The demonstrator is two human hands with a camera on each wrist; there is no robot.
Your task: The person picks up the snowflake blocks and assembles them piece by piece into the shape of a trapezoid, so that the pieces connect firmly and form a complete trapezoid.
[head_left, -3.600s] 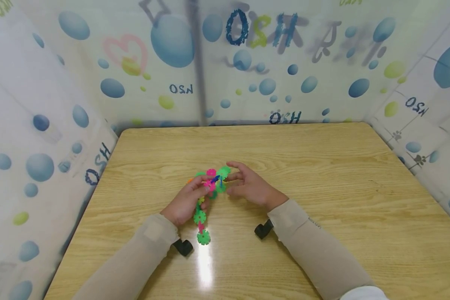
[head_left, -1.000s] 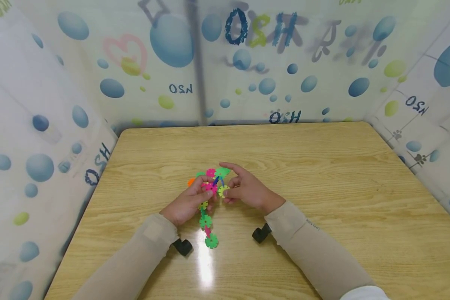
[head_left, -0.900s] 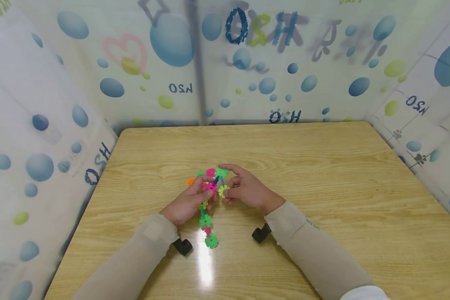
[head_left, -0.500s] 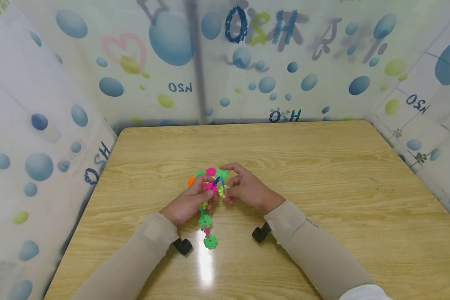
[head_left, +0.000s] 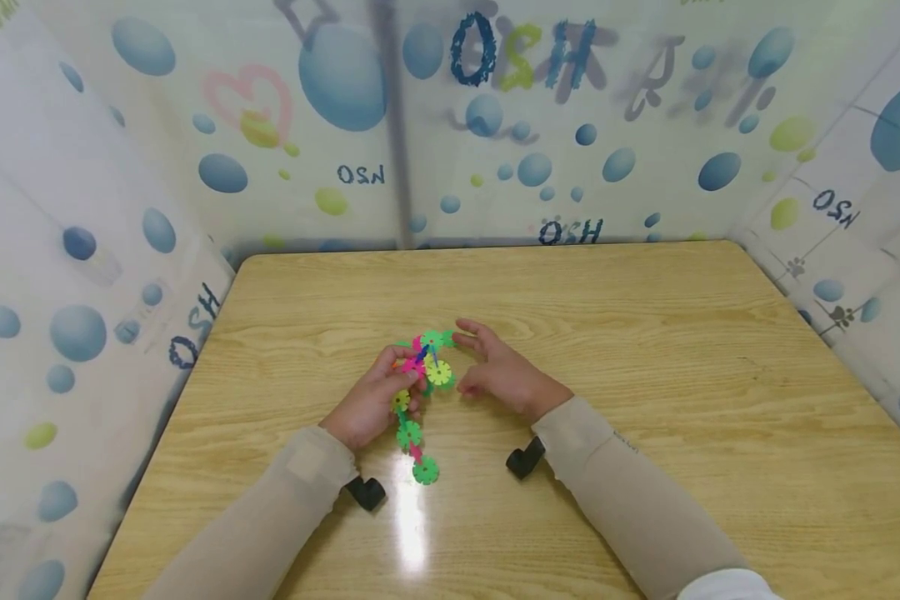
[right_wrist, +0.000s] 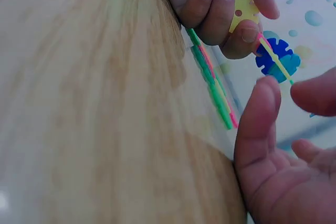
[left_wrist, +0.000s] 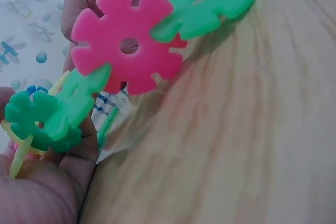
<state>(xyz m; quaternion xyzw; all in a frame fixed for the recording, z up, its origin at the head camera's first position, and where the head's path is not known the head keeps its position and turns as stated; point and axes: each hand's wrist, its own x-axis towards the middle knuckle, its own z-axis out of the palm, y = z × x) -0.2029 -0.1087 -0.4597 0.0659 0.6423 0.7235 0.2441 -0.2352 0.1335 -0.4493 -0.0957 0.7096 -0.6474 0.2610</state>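
Note:
A build of interlocking plastic snowflake discs in pink, green, yellow, blue and orange is held above the table. My left hand (head_left: 371, 402) grips it near a pink disc (head_left: 411, 367), thumb in front. From there a chain hangs toward me, ending in a green disc (head_left: 424, 478); the left wrist view shows its large pink disc (left_wrist: 100, 35) close up. A yellow disc (head_left: 438, 377) sits on the build's right side, below blue pieces. My right hand (head_left: 512, 377) is beside it, fingers spread; whether its fingertips touch the discs I cannot tell.
The wooden table (head_left: 645, 333) lies under both hands. Patterned curtain-like walls (head_left: 532, 125) stand behind it and at both sides. A black wrist camera (head_left: 367, 494) sits under the left sleeve, another black camera (head_left: 525, 460) under the right.
My right hand has let go of the yellow disc it pinched and drawn slightly right, fingers spreading. The build has turned and shifted a little left in my left hand.

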